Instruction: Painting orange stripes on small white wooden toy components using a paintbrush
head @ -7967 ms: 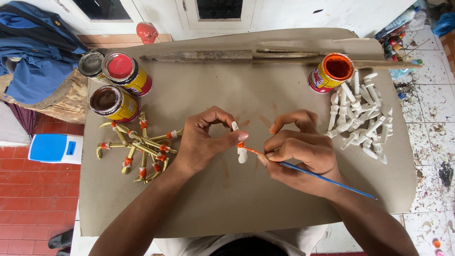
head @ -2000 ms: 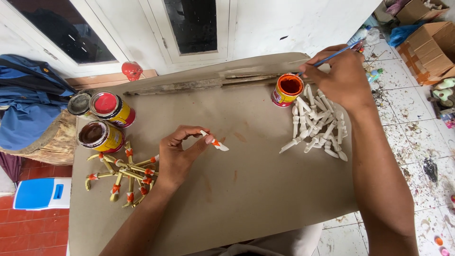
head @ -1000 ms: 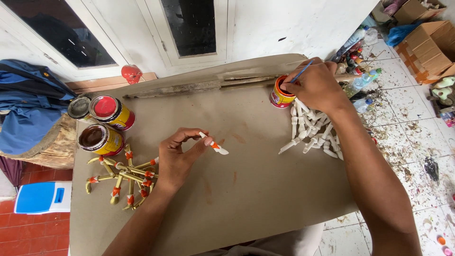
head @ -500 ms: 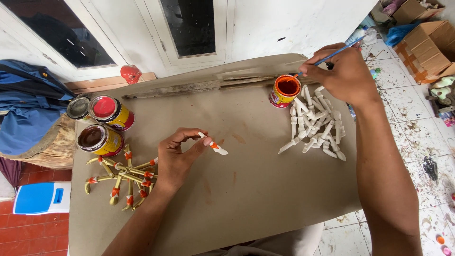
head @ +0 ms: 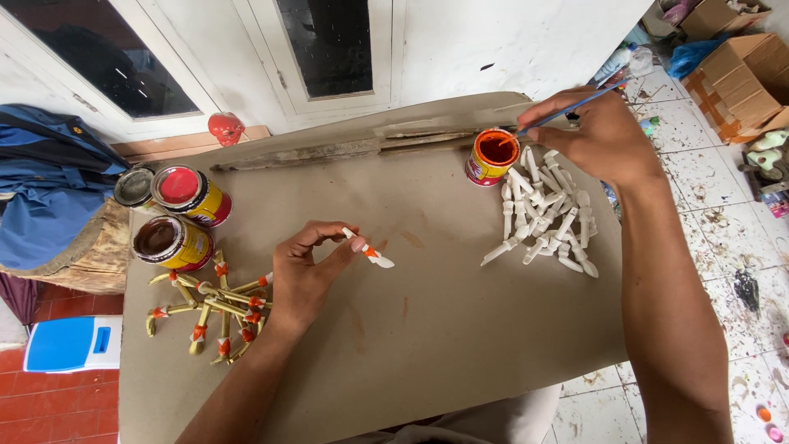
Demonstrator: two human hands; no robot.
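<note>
Fingers of the left hand (head: pixel 304 275) pinch a white peg (head: pixel 368 252) at mid-board, arm bent. Right hand (head: pixel 593 136) reaches far right, gripping a brush (head: pixel 567 111) over the orange can (head: pixel 491 156).

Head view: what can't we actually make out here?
- Brush tip: hidden inside the orange paint can; only the blue brush handle shows.
- Underside of the white peg: faces away, partly covered by left hand fingers.
- Right hand grip: palm side hidden.
- Cardboard box: cut by the right edge.

Brown cardboard boxes (head: pixel 734 64) top right, yellow-labelled paint tins (head: pixel 187 195) left
</note>
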